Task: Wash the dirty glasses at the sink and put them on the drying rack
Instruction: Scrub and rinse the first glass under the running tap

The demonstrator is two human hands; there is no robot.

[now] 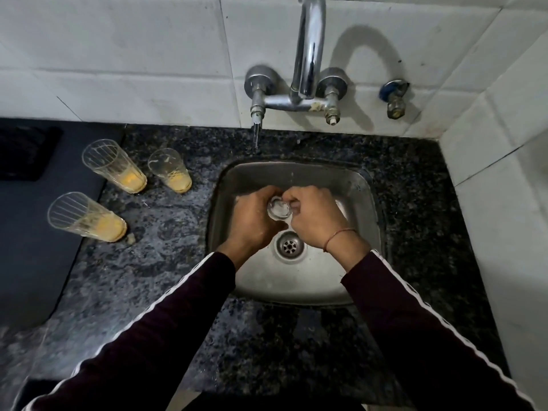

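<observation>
The sink (296, 287) is set into the countertop (166, 247), with the wall-mounted tap (307, 54) behind it and a small valve (396, 99) to the tap's right. Both hands meet over the basin, behind the drain (289, 246): left hand (252, 221) and right hand (315, 218) around one glass (278, 210). Left of the sink stand three dirty glasses (114, 167) (two behind, one in front).

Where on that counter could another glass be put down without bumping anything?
Bare granite lies right of the sink up to the tiled wall, and along the front edge. Left of it is crowded: three dirty glasses beside a dark mat.
</observation>
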